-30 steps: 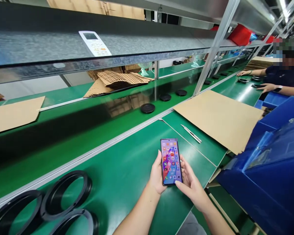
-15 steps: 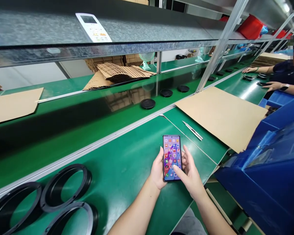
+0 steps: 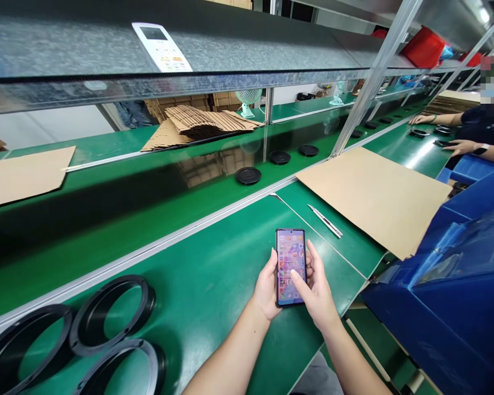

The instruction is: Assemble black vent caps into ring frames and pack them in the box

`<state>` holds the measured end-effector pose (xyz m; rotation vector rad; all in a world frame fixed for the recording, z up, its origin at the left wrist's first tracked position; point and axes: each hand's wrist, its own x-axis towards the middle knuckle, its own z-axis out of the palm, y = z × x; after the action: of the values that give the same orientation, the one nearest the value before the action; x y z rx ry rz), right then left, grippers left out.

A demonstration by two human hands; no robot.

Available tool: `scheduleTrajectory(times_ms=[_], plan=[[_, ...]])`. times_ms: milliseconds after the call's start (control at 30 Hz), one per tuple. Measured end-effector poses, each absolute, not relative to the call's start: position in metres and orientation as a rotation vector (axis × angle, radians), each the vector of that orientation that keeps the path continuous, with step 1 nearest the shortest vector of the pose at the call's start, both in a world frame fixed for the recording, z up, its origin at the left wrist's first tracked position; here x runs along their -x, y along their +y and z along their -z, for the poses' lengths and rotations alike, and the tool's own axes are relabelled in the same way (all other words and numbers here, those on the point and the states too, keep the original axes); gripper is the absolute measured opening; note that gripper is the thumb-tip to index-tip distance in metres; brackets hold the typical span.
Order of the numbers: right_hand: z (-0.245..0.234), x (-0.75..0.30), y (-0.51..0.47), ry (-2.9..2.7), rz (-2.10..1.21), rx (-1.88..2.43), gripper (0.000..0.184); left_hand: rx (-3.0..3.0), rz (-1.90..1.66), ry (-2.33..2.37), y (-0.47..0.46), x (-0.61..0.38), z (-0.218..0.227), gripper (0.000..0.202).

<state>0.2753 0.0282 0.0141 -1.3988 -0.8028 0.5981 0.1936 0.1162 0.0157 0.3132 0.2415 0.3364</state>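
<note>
"What do the hands hold?"

"A slim black smartphone (image 3: 290, 267), lower centre of the frame, lying screen-up in both hands above a green belt workbench (image 3: 214, 258), its display lit with colourful app icons. The left hand (image 3: 265, 288) cups the phone's left edge, fingers curled behind it. The right hand (image 3: 315, 293) braces the right edge, fingers slightly apart behind the phone, thumb stretched across the lower screen. Both forearms rise from the bottom edge."

"What lies around them?"

"Just upper right, a silver metal craft knife (image 3: 325, 221) beside a flat tan cardboard sheet (image 3: 374, 203). Lower left, black rubber rings (image 3: 111, 315). Far right, a blue plastic crate (image 3: 456, 291). Upper right, a co-worker's hand (image 3: 456, 146) rests on the bench."
</note>
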Motion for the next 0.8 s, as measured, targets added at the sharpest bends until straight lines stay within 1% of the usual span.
scheduleTrajectory(times_ms=[167, 500, 800], plan=[[-0.015, -0.278, 0.023, -0.800, -0.606, 1.345, 0.068, -0.310, -0.300, 0.203, 0.116, -0.190, -0.018, 0.073], [-0.027, -0.283, 0.025, -0.738, -0.573, 1.307, 0.058, -0.263, -0.297, 0.265, 0.117, -0.189, -0.018, 0.066], [-0.030, -0.285, 0.024, -0.665, -0.607, 1.306, 0.052, -0.271, -0.281, 0.251, 0.116, -0.190, -0.023, 0.069]])
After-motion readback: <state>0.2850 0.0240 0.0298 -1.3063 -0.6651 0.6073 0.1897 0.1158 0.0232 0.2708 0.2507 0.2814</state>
